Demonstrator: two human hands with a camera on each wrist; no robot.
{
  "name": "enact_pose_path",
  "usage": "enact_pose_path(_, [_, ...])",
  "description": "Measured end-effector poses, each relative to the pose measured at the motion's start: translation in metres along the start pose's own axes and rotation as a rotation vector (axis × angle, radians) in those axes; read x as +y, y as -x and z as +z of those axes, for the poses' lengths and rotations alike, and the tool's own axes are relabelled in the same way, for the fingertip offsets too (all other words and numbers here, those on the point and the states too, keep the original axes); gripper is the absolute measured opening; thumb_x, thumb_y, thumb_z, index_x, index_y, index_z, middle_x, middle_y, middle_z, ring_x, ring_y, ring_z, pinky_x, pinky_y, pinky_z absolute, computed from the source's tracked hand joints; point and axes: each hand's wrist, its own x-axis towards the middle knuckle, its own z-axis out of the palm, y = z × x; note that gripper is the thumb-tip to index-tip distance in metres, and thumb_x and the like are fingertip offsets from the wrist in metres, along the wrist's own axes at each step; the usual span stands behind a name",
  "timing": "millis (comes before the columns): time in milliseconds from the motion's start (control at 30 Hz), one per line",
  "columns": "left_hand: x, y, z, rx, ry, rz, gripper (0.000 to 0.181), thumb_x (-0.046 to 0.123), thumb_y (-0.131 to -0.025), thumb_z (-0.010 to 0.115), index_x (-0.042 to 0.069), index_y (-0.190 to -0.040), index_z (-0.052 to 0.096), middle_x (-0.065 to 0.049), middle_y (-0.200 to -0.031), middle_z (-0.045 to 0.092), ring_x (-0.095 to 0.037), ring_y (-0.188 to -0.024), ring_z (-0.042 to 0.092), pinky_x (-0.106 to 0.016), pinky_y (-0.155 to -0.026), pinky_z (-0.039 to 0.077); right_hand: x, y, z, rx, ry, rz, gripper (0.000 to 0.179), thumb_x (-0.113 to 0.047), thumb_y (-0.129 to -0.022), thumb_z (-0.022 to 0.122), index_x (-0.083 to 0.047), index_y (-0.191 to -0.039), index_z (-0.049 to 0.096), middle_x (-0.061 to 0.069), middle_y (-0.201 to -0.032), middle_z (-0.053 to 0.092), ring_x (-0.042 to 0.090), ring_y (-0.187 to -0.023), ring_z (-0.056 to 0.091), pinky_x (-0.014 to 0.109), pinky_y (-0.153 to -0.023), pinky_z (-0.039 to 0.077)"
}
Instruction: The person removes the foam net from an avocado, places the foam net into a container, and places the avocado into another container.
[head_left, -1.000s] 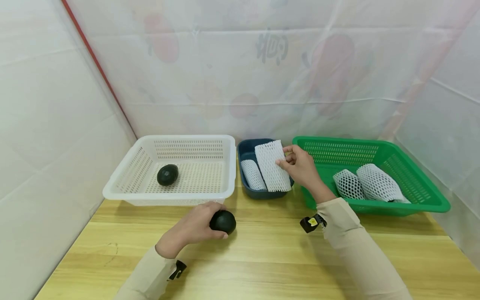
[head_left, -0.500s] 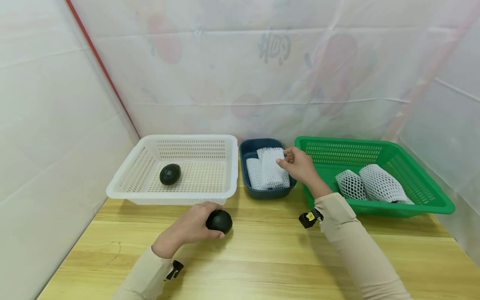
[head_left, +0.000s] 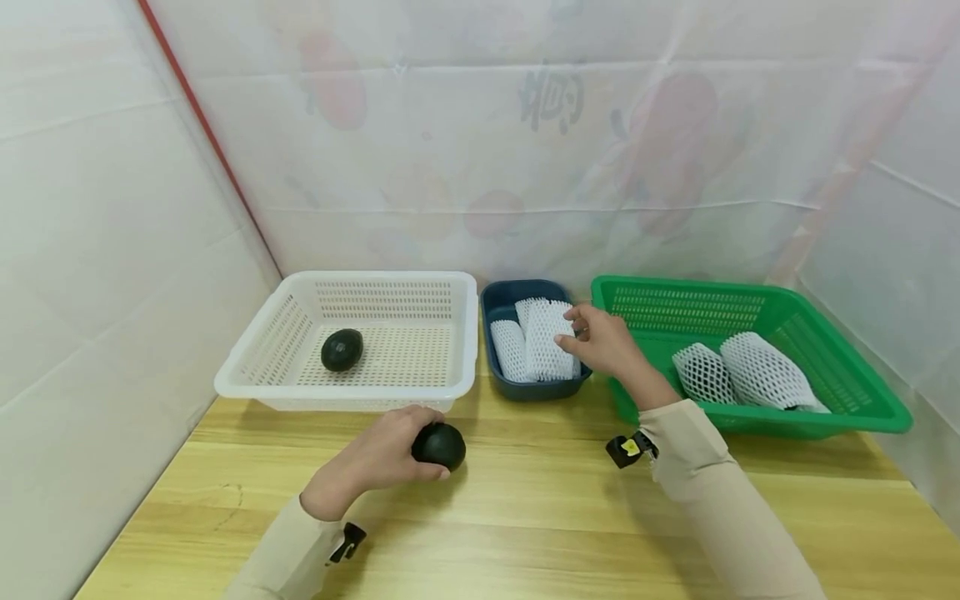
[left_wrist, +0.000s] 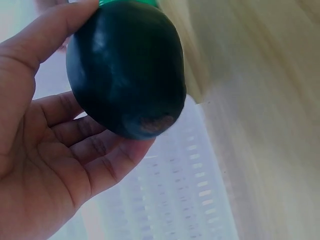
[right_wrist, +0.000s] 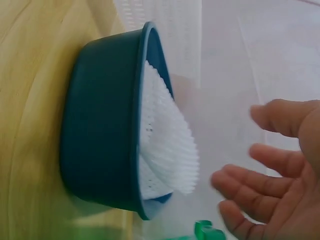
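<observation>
My left hand (head_left: 375, 454) grips a dark green avocado (head_left: 440, 447) just above the table, in front of the white basket. In the left wrist view the avocado (left_wrist: 127, 70) sits between thumb and fingers, a brown scar at one end. My right hand (head_left: 609, 343) hovers at the right side of a small dark blue bin (head_left: 534, 390). White foam net sleeves (head_left: 550, 342) lie in that bin. The right wrist view has the fingers of the right hand (right_wrist: 275, 170) spread, apart from the upper sleeve (right_wrist: 172, 140), holding nothing.
A white basket (head_left: 345, 392) at the left holds another avocado (head_left: 342, 350). The green basket (head_left: 825, 421) at the right contains two netted fruits (head_left: 768, 371). Behind everything hangs a pale printed sheet (head_left: 450, 125). The wooden table (head_left: 525, 517) spans the front.
The foam sleeve that my right hand held raised over the bin has come down onto the others, and the fingers have let go. The left hand with its avocado shifted slightly left.
</observation>
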Motion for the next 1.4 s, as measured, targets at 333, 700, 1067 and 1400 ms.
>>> enact_pose_path(333, [0.004,0.001,-0.009,0.01,-0.021,0.002,0.06,0.038,-0.069,0.08,0.002,-0.113,0.061,-0.006,-0.108,0.061,-0.017,-0.091,0.056,-0.035,-0.075,0.046,-0.012,0.014,-0.003,-0.179,0.202,-0.039,0.053,-0.024,-0.088,0.065,0.004,-0.129,0.048,0.02,-0.114,0.058,0.031,-0.095,0.058,0.048,-0.079,0.046])
enact_pose_path(700, [0.009,-0.001,-0.022,0.036,-0.025,0.033,0.06,0.037,-0.071,0.078,-0.001,-0.113,0.06,-0.01,-0.107,0.062,-0.018,-0.089,0.057,-0.033,-0.072,0.047,-0.027,0.022,0.0,-0.24,0.298,-0.114,0.054,-0.025,-0.086,0.068,0.002,-0.129,0.05,0.018,-0.115,0.057,0.031,-0.099,0.055,0.046,-0.076,0.047])
enact_pose_path(1067, [0.012,-0.001,-0.033,0.118,-0.106,0.029,0.057,0.042,-0.072,0.076,0.002,-0.11,0.062,-0.006,-0.1,0.064,-0.015,-0.08,0.057,-0.029,-0.065,0.047,-0.045,0.026,0.007,-0.252,0.343,-0.128,0.055,-0.028,-0.085,0.069,-0.003,-0.13,0.051,0.018,-0.124,0.052,0.033,-0.107,0.052,0.049,-0.08,0.045])
enact_pose_path(1400, [0.013,-0.003,-0.038,0.122,-0.105,0.016,0.057,0.047,-0.073,0.074,0.003,-0.108,0.063,-0.002,-0.096,0.063,-0.012,-0.075,0.055,-0.026,-0.061,0.045,-0.054,0.029,0.018,-0.228,0.368,-0.184,0.052,-0.03,-0.084,0.069,-0.005,-0.127,0.053,0.016,-0.123,0.053,0.032,-0.106,0.053,0.049,-0.079,0.045])
